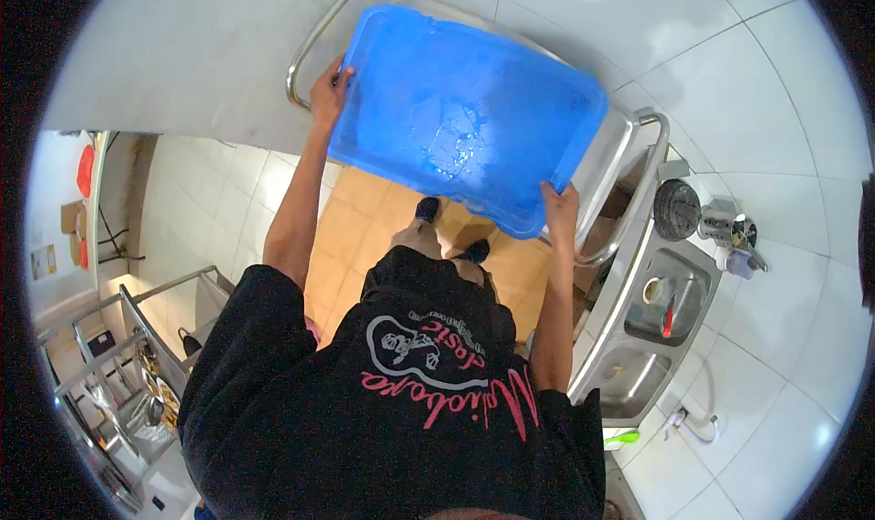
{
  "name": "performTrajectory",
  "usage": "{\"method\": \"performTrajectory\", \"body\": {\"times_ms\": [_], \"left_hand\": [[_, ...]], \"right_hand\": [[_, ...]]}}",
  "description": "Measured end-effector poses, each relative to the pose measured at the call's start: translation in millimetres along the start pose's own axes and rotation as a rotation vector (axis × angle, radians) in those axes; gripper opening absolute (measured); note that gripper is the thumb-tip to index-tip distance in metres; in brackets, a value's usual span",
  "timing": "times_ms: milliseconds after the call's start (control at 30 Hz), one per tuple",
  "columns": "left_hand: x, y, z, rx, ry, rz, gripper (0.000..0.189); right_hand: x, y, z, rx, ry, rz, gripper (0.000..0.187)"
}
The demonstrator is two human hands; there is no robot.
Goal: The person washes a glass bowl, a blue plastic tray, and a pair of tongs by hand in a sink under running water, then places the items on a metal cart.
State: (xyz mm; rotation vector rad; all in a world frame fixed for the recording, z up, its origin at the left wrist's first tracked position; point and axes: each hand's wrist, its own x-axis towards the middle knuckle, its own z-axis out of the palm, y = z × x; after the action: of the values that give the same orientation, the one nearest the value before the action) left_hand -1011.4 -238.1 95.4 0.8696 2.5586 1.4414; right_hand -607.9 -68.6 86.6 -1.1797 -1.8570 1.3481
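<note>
A large blue plastic tray (472, 110) spans the space between my two hands, its surface wet and shiny in the middle. My left hand (330, 91) grips its left short edge, thumb on top. On the near right corner, my right hand (560, 209) is closed around the rim. Beneath the tray stands a metal trolley (605, 164) with tubular handles; one handle (295, 75) curves just beyond my left hand. The tray covers most of the trolley top, and I cannot tell whether it rests on it.
To the right, a double-basin steel sink (666, 301) holds a red-handled utensil (668, 320). A dark round pan (677, 209) and a utensil holder (718, 225) stand beyond it. A metal rack (130, 356) with dishes is at the left. Orange floor tiles (348, 226) lie around my feet.
</note>
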Motion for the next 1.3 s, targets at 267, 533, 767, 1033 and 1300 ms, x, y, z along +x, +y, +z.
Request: {"method": "performTrajectory", "body": {"times_ms": [267, 533, 767, 1033, 1300], "left_hand": [[37, -53, 14, 0.168, -0.007, 0.108, 0.050], [81, -103, 43, 0.139, -0.141, 0.131, 0.050], [88, -135, 43, 0.241, -0.115, 0.380, 0.043], [-12, 116, 136, -0.184, -0.568, 0.385, 0.026], [-215, 272, 215, -0.454, -1.018, 0.536, 0.021]], "right_hand": [[35, 37, 68, 0.053, -0.004, 0.087, 0.016], [58, 67, 106, -0.432, 0.176, 0.113, 0.032], [53, 36, 116, -0.220, 0.256, 0.102, 0.045], [-21, -24, 17, -0.074, 0.524, 0.064, 0.025], [-129, -26, -99, 0.063, 0.769, 0.020, 0.023]]}}
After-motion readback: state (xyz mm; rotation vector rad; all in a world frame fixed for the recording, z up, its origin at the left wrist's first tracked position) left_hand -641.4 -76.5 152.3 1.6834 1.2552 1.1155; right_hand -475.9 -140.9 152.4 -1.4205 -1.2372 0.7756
